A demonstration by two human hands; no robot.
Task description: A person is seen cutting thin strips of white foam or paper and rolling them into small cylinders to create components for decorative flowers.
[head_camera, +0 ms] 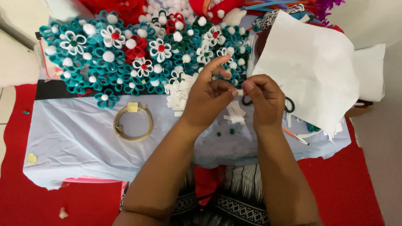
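Observation:
My left hand (pixel 208 95) and my right hand (pixel 264 98) meet over a low table covered with pale blue cloth (pixel 75 138). Between their fingertips they pinch a small white strip (pixel 239 91). Just under the hands lie loose white strips (pixel 234 114) and a heap of folded white petals (pixel 179 93). Behind them spreads a mass of teal, white and red felt flowers (pixel 125 54) with white pompoms. Black scissors (pixel 289 104) lie partly hidden under my right hand.
A roll of tape (pixel 133 122) lies on the cloth to the left. A large white felt sheet (pixel 312 71) covers the right side. An orange-handled tool (pixel 295 136) lies by my right wrist. Red carpet (pixel 347 184) surrounds the table.

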